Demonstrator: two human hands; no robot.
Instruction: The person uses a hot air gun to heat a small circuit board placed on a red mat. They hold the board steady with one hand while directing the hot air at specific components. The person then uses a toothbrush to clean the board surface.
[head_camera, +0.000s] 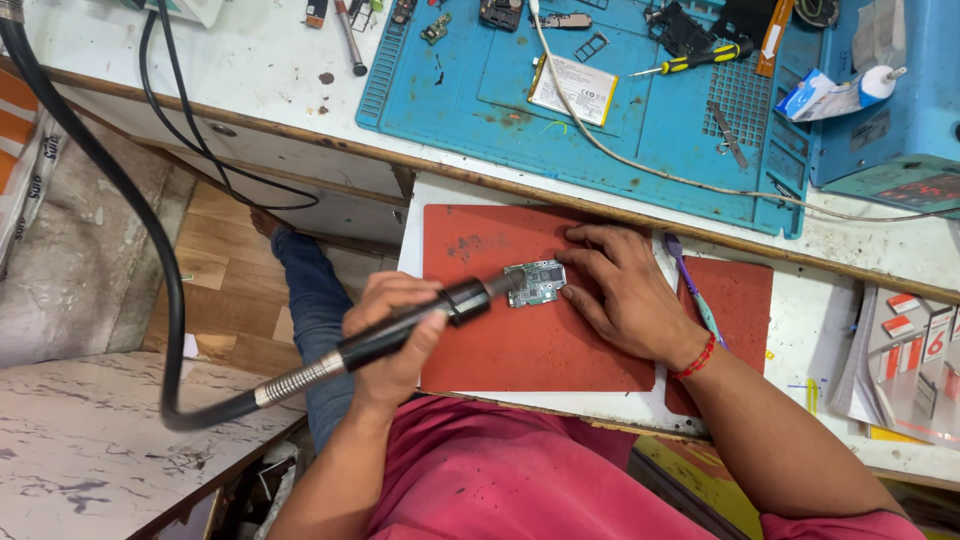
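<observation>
We see the left hand (392, 335) wrapped tight around a black hot-air handpiece (400, 330), its nozzle aimed at a small circuit board (535, 283) lying on the red mat (520, 345). The right hand (620, 290) rests flat and open on the mat — fingertips touching the board's right edge — beside a blue work mat (470, 90).

red mats: we count 2 (520, 340) (735, 300)
blue mats: 1 (480, 90)
circuit boards: 1 (535, 283)
hot-air handpieces: 1 (400, 335)
screwdrivers: 1 (695, 60)
batteries: 1 (572, 88)
hands: 2 (395, 330) (625, 295)
</observation>
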